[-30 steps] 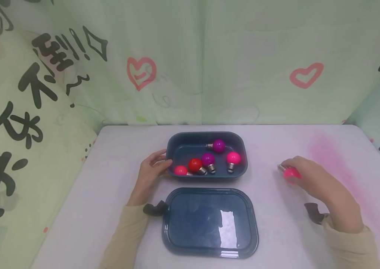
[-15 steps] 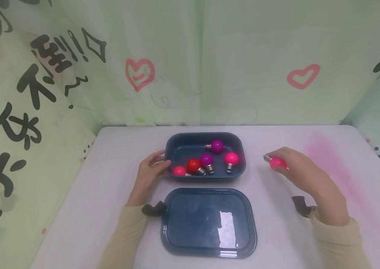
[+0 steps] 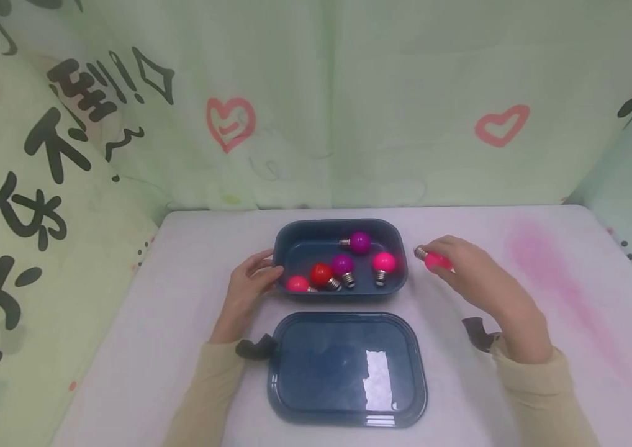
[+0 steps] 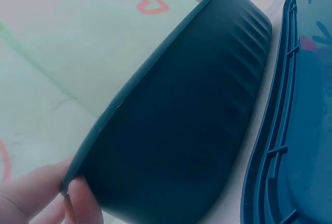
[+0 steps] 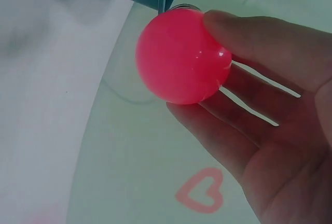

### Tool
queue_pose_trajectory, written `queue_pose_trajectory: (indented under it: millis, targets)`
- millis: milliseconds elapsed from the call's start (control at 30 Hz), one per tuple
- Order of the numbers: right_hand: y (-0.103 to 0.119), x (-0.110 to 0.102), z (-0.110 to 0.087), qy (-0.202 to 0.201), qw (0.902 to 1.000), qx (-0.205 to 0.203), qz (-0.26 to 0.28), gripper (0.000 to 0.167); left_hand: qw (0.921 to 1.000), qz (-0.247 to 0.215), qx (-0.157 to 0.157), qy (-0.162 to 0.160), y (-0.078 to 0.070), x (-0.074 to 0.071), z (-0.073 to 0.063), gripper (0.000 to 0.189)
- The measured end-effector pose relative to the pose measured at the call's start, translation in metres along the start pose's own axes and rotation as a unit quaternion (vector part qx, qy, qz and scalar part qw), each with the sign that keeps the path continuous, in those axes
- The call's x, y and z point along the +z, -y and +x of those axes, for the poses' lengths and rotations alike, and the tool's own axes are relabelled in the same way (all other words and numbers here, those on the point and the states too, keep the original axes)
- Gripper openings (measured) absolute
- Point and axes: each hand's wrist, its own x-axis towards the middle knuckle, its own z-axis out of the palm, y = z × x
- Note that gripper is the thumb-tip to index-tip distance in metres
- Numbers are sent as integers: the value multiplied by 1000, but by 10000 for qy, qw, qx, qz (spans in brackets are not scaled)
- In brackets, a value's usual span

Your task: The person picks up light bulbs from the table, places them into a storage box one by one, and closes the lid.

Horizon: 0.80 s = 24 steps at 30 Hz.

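My right hand [image 3: 480, 276] holds a pink light bulb [image 3: 437, 261] between thumb and fingers, just off the right side of a dark blue box [image 3: 340, 294]. The bulb's screw base points toward the box; in the right wrist view the round pink bulb [image 5: 179, 58] fills the middle. At the box's left end, my left hand [image 3: 249, 288] pinches the rim, as the left wrist view shows with the fingers [image 4: 85, 200] at the wall. Inside lie several bulbs: a red bulb [image 3: 321, 274], two purple, including a purple bulb [image 3: 360, 242] at the back, and two pink.
A dark blue lid [image 3: 346, 369] lies flat on the white table [image 3: 143, 323] in front of the box. Behind the table hangs a pale green curtain [image 3: 372, 124] with painted hearts. A pink stain [image 3: 550, 261] marks the table's right side.
My right hand has carried the pink bulb leftward and a little away from me, close to the box. My left hand stays at the rim, and the bulbs inside have not moved.
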Motion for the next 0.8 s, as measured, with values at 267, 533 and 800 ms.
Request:
queue_pose_trajectory:
  millis: [267,533,800]
  targets:
    - [11,5,14,43,9999,-100,16,42,10000,-8,17,10,-2,1,0,50]
    - [20,12,29,60,9996,-281,1,42,10000,15,30,8,-1,0,0,50]
    - [24,22,42,-74,9986,-523,74,38,10000,23,41,-19,-4,0,-3,49]
